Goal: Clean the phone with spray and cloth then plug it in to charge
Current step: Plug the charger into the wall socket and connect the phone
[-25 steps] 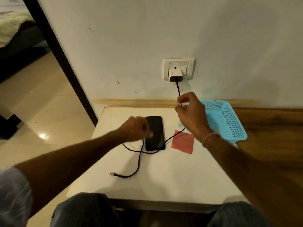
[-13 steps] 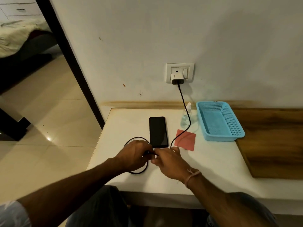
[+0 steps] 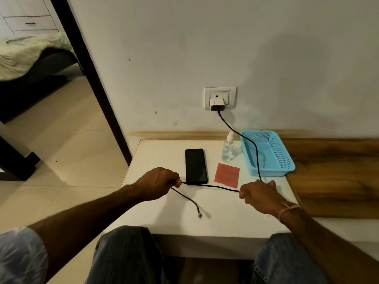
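Lately the left hand (image 3: 158, 184) and right hand (image 3: 260, 194) have drawn apart, each gripping the cable (image 3: 217, 187), now straightened; its connector (image 3: 200, 215) hangs free; phone (image 3: 195, 166) awaits plugging.

Both forearms reach forward over the near edge of the table (image 3: 225, 220). Left grip (image 3: 158, 182) curled, pinching the cable (image 3: 215, 186); right grip (image 3: 259, 194) fisted round it, well apart

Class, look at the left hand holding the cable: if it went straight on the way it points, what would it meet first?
Probably the near end of the phone, just beyond the left hand; depth is unclear.
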`<action>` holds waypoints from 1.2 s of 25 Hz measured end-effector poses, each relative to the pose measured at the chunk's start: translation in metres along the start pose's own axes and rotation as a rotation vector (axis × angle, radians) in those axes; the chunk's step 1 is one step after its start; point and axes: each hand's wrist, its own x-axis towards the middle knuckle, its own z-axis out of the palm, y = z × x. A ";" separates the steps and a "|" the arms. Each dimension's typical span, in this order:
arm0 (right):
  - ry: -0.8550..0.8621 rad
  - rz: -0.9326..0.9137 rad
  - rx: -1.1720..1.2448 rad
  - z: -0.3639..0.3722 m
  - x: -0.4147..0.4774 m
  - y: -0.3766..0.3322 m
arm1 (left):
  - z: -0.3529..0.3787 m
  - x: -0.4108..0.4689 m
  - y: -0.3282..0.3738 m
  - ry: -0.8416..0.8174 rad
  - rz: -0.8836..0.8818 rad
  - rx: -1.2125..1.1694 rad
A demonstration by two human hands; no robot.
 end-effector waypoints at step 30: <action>-0.138 -0.119 0.507 -0.012 -0.005 -0.059 | 0.045 0.023 0.075 0.383 -0.593 -1.642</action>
